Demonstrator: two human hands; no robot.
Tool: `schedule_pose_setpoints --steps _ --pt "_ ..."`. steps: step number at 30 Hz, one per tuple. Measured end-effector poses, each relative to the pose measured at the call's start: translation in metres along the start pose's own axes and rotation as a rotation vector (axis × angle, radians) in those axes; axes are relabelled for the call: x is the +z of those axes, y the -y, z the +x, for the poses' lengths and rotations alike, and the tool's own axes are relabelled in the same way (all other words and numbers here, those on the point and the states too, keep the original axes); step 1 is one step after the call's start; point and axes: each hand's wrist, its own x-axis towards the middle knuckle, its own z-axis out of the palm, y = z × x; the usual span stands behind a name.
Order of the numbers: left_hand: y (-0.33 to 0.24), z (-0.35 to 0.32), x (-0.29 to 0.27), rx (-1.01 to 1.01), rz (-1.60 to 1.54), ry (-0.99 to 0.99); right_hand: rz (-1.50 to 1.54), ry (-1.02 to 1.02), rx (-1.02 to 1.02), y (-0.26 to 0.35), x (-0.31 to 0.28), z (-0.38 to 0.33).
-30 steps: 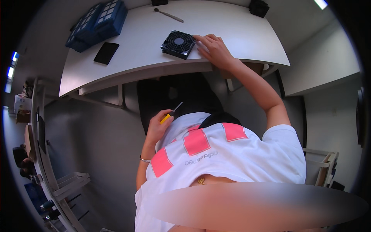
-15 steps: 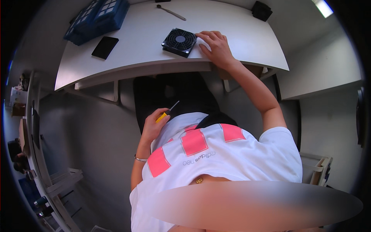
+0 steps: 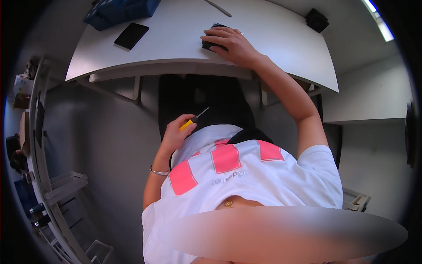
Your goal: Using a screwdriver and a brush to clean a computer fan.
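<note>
A yellow-and-black screwdriver [image 3: 187, 125] is gripped in my left hand [image 3: 175, 135], which rests low before my shirt, above my lap. Its thin metal shaft points up and to the right. My right hand [image 3: 237, 46] reaches over the table and lies across a square black cooling fan [image 3: 206, 44]. The fingers reach over the fan's top to its left side, with the thumb at its near edge. Most of the fan, grille included, is hidden under that hand; a far corner and the near left edge show.
The fan sits on a white table [image 3: 176, 42]. To its left lies a flat black rectangular item [image 3: 132, 36], with blue bins [image 3: 118, 13] behind. A grey-handled brush [image 3: 218, 8], partly cut off, lies farther back. At the far right stands a black box [image 3: 317, 20]. Shelving [image 3: 44, 176] lines the left.
My right hand has moved from the fan's right edge to lie over its top, fingers across it. My left hand keeps the screwdriver. The whole view has shifted slightly.
</note>
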Motion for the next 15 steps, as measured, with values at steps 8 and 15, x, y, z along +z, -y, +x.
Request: schedule_pose_setpoints --steps 8,15 --pt "-0.0003 0.0028 0.0092 -0.010 0.009 0.053 0.034 -0.122 -0.003 0.0010 0.0101 -0.0024" --pt "-0.0021 0.0007 0.0069 -0.026 0.016 0.050 0.169 -0.114 0.016 0.0017 0.0044 -0.0047"
